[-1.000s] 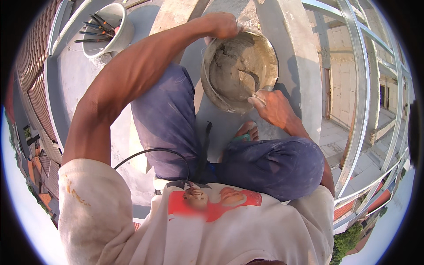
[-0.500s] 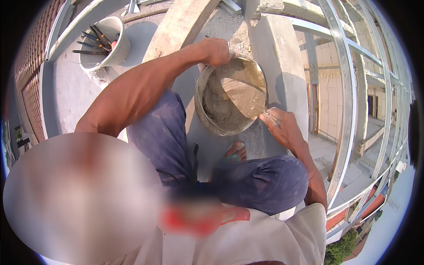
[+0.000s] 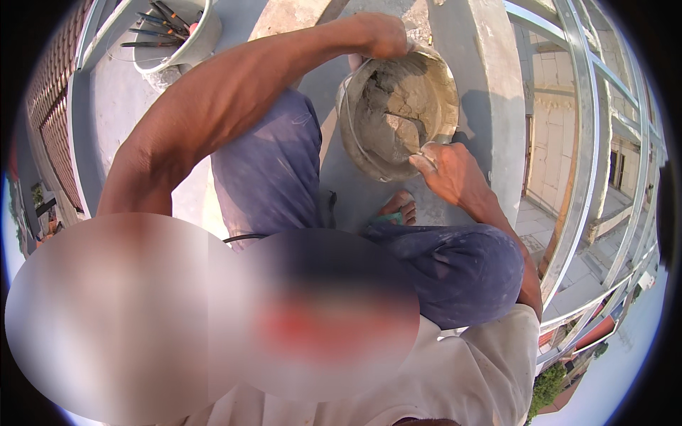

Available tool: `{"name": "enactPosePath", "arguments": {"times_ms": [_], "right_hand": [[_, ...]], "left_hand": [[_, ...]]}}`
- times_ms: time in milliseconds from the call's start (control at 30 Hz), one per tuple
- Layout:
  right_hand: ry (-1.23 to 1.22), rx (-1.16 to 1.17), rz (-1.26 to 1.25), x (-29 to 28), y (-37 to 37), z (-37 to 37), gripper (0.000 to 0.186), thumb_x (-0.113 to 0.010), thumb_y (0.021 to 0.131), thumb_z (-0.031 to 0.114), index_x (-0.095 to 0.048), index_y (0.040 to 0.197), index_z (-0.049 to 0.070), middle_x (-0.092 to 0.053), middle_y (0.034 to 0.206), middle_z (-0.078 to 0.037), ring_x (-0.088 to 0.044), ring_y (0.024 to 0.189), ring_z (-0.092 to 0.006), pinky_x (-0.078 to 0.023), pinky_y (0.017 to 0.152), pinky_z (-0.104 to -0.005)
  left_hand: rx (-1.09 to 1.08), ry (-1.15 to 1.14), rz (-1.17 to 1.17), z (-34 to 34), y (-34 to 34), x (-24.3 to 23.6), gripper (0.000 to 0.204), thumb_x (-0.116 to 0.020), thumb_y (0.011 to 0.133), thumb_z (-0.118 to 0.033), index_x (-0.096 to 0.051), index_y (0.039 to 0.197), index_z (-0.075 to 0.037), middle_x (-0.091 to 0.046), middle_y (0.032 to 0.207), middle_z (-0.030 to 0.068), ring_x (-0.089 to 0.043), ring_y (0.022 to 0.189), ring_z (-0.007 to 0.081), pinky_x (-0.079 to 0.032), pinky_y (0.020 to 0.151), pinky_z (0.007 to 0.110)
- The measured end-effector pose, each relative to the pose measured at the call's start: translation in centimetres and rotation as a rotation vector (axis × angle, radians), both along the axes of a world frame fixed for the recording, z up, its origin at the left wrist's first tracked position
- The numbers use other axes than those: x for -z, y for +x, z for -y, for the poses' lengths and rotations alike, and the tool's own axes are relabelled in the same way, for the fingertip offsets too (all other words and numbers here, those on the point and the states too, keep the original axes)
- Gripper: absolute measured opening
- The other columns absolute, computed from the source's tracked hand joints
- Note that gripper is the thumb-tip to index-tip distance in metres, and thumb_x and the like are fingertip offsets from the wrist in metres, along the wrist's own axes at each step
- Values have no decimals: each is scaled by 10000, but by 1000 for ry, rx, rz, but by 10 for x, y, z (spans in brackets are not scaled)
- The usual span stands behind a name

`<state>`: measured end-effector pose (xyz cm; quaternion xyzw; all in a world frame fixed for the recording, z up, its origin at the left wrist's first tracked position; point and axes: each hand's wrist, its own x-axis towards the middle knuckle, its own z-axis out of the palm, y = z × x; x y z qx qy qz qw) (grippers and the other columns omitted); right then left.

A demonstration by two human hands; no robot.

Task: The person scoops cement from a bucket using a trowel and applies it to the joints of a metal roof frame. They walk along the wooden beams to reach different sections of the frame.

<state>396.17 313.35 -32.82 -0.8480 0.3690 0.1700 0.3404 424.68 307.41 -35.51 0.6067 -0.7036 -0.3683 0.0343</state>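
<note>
Mortar bucket (image 3: 445,82) sits upper centre of frame, grey mortar (image 3: 387,89) inside. Left hand (image 3: 387,37) clenched on its far rim; right hand (image 3: 451,170) grasps a trowel (image 3: 403,133) at the near rim, blade in the mortar. White bucket (image 3: 202,44) of dark-handled tools (image 3: 162,30), upper left.
</note>
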Motion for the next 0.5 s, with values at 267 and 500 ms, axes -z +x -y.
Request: {"name": "enactPosePath", "arguments": {"times_ms": [267,500], "right_hand": [[-358,-37,169,-19,-30,-1,240,-719,943,269,-734,996,35,-682,825,-138,-709,809,-334,-570,720,-447],[-399,-171,-202,-44,-36,12,234,-721,917,242,-730,990,20,-708,878,-176,-715,808,-367,-580,733,-472]], "left_hand": [[-167,111,-102,-13,3,-17,620,-485,1046,-423,-688,1005,162,-727,999,308,-761,790,424,-664,667,455],[-268,196,-149,-11,-2,-20,621,-486,1045,-426,-681,1022,163,-727,1029,288,-764,795,412,-670,637,450]]}}
